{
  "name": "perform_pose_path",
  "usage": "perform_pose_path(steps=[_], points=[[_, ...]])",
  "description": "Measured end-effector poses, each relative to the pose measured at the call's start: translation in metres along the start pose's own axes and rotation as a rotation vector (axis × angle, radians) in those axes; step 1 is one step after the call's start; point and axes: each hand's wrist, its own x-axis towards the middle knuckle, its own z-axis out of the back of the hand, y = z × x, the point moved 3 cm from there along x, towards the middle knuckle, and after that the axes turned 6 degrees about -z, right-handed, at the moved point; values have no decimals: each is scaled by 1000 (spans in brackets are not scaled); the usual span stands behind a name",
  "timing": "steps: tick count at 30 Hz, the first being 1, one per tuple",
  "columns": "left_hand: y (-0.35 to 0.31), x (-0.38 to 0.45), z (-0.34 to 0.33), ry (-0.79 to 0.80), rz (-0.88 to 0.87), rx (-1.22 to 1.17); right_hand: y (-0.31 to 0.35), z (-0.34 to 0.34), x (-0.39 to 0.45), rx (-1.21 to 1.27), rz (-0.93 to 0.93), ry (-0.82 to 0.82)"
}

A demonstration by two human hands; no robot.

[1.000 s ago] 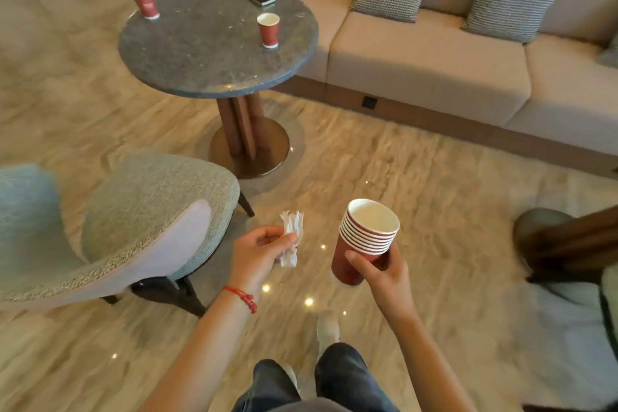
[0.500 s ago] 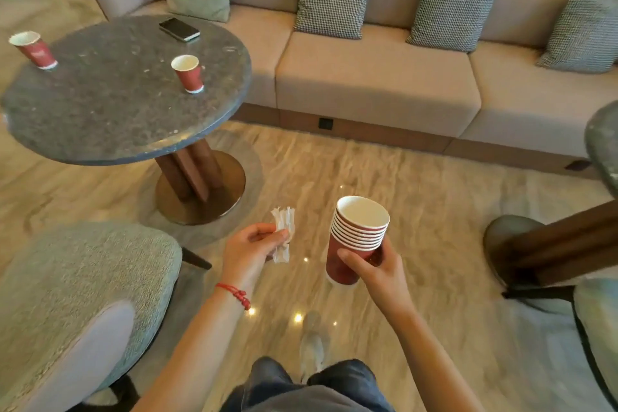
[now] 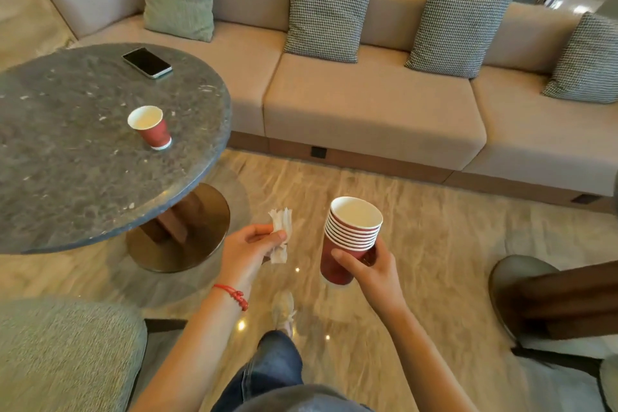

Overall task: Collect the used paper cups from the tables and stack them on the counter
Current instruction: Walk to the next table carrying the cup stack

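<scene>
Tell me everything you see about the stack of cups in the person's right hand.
The stack of cups is made of red paper cups with white rims and white insides, nested one in another; about eight rims show. The top cup looks empty. The stack is nearly upright, tilted slightly, in the air above the floor, between the round table and the sofa. The right hand holds it around the lower part, thumb in front. Nothing else touches it.

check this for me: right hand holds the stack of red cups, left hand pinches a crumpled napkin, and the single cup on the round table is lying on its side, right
Not quite. The head view shows the single cup standing upright on the round table, open end up. The rest holds: the right hand holds the stack of red cups, and the left hand pinches the crumpled napkin.
</scene>
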Motion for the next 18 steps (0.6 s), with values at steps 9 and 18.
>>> perform_pose_path(steps=[9, 18], points=[[-69, 139, -2, -14, -11, -43, 70, -50, 140, -33, 24, 41], [-89, 214, 8, -191, 25, -105, 113, -92, 236, -87, 38, 134]])
